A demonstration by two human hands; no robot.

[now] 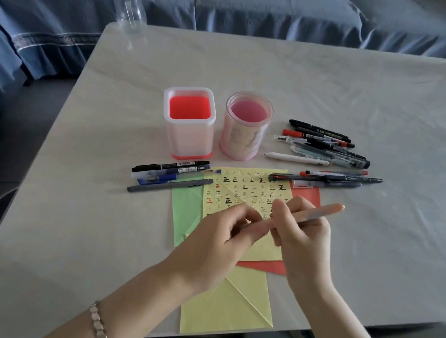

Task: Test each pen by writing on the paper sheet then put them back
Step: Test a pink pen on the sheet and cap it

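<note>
Your bench [326, 83] carries the yellow paper sheet [244, 188], marked with rows of test characters. Above it, your right hand [303, 241] curls around a pen [318, 212] while your left hand [220, 236] pinches its near end. Behind the sheet stand a square holder [189, 130] and a round holder [245, 133]. Loose pens [327, 146] lie right of the round holder, with more at the sheet's far corners. The pen is pale and slanted, clear of the sheet.

The square holder [189, 125] is set just left of the round holder [245, 128] on the table [342, 241]. A pile of pens [325, 146] is laid to their right. Nearer, the paper sheet [246, 188] is spread, with a row of pens [172, 176] at its left and further pens [328, 179] across its far right corner. Above it, one pen [315, 213] is held between the left hand [212, 236] and the right hand [304, 236].
</note>
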